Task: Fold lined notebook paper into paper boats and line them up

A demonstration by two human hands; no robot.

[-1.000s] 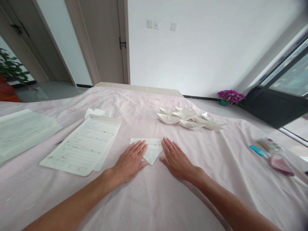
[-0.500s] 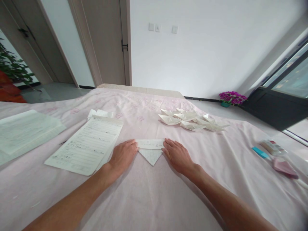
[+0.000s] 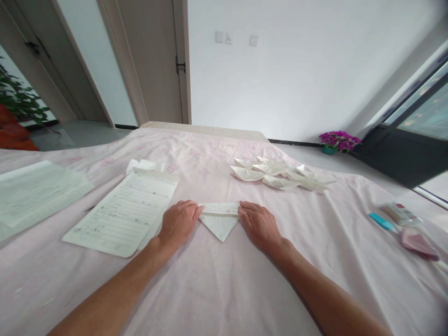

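A folded sheet of paper [image 3: 220, 226] lies in front of me, a straight band along its far edge and a triangle pointing toward me. My left hand [image 3: 180, 219] pinches the band's left end, thumb along the paper. On the right end my right hand [image 3: 258, 221] closes its fingers over the paper; their tips are partly hidden. The band's near edge stands slightly off the triangle. Beyond my right hand sits a group of several folded paper boats [image 3: 276, 175]. Left of my left hand rests a stack of written, lined sheets [image 3: 122, 212].
More written sheets [image 3: 38, 196] lie at the far left on the pink cloth [image 3: 224, 289]. At the right are a blue object [image 3: 381, 221], a clear packet [image 3: 401, 213] and a pink item [image 3: 418, 243]. A pot of purple flowers [image 3: 339, 141] stands on the floor.
My left hand has curled and its thumb has shifted onto the paper's edge. The band's near edge has lifted a little. The boats and sheets stay put.
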